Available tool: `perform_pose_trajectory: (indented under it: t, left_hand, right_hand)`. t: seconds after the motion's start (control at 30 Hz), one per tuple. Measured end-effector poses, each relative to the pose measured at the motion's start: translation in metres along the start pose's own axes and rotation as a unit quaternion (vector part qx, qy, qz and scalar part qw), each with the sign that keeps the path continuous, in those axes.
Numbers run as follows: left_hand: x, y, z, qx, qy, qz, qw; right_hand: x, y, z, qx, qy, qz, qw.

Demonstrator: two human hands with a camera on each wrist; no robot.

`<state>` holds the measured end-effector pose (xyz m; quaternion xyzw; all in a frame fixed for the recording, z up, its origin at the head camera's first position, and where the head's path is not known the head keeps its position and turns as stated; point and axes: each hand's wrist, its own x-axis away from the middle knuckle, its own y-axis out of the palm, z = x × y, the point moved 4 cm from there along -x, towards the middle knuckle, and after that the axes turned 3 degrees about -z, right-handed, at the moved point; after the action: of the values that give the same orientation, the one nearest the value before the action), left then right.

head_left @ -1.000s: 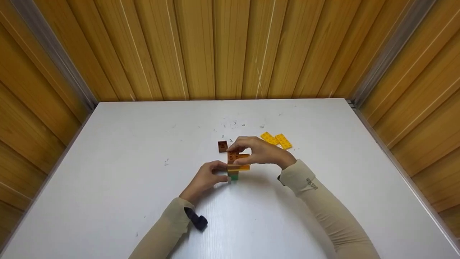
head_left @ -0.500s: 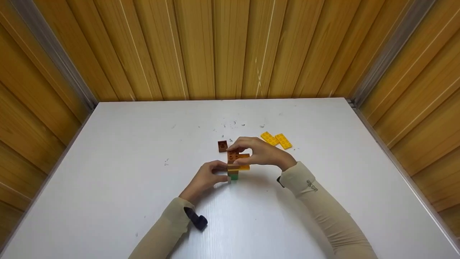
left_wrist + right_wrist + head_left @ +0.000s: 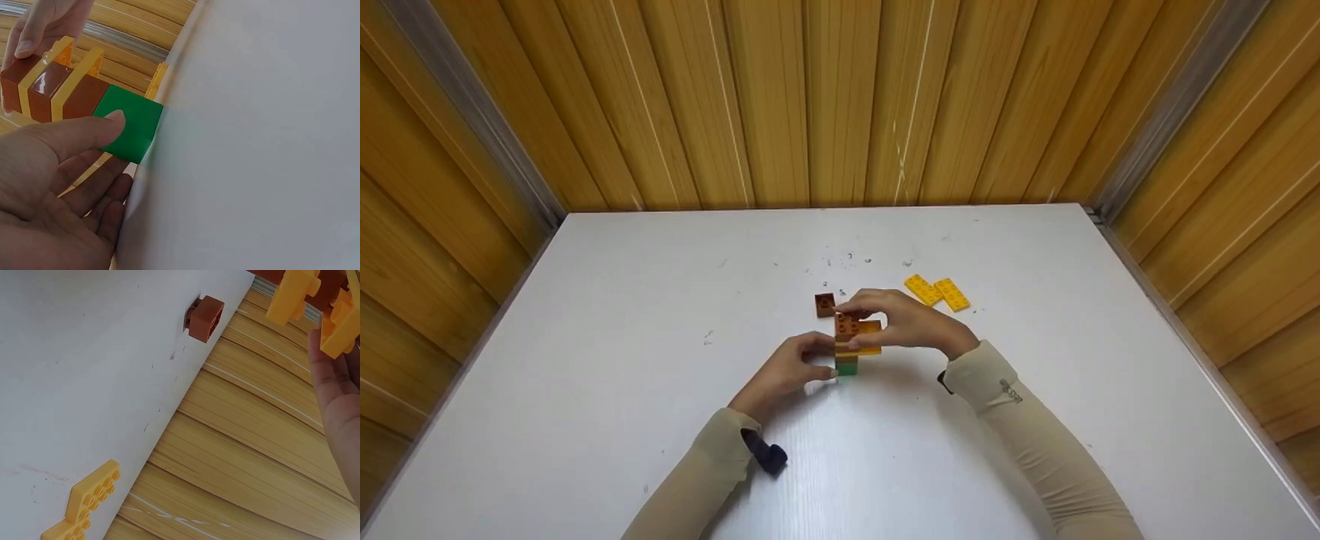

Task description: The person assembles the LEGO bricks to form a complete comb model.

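A tower of toy building bricks stands upright at the middle of the table, a green brick (image 3: 847,369) at its foot. Above the green, brown bricks (image 3: 85,97) alternate with two yellow plates (image 3: 76,77), which jut out to the right in the head view. My left hand (image 3: 786,367) pinches the tower low down, its thumb (image 3: 115,128) flat on the green brick and fingers behind. At the top, my right hand (image 3: 911,321) holds the uppermost brown brick (image 3: 845,325) between thumb and fingers. The right wrist view catches only part of that hand (image 3: 340,394).
Behind the tower a loose brown brick (image 3: 825,304) lies with its hollow side showing. Two yellow plates (image 3: 951,295) lie farther back to the right, one against the other. Wood-look panels (image 3: 840,105) rise beyond the white table (image 3: 622,315) on three sides.
My right hand has come slightly down and towards me, so more of the top brown brick shows. The left forearm has shifted a little left. The loose pieces have not moved.
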<state>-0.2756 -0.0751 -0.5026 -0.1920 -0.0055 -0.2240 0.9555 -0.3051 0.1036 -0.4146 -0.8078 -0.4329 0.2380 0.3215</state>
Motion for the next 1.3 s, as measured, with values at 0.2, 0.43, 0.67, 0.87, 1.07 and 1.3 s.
perform_pose_trajectory:
  t: [0.2, 0.43, 0.67, 0.87, 1.07, 1.3]
  left_hand:
    - [-0.001, -0.011, 0.002, -0.019, 0.000, 0.004, 0.9998]
    - [-0.009, -0.036, 0.005, -0.067, 0.024, 0.094, 0.9930]
    - [-0.023, -0.053, 0.004, -0.098, 0.040, 0.137, 0.9849]
    - [-0.038, -0.055, 0.001, -0.100, 0.012, 0.120, 0.9876]
    - [-0.053, -0.054, 0.000, -0.114, 0.003, 0.097, 0.9886]
    - [-0.061, -0.054, -0.003, -0.105, -0.031, 0.088, 0.9901]
  right_hand:
    - [0.004, 0.002, 0.004, -0.003, 0.013, 0.000, 0.9999]
    - [0.009, 0.003, 0.009, -0.016, 0.031, 0.010, 0.9994]
    - [0.010, 0.005, 0.014, -0.016, 0.049, 0.024, 0.9984]
    - [0.010, 0.006, 0.016, -0.019, 0.049, 0.033, 0.9981]
    - [0.011, 0.006, 0.016, -0.019, 0.050, 0.042, 0.9977]
    - [0.012, 0.005, 0.013, -0.025, 0.040, 0.052, 0.9975]
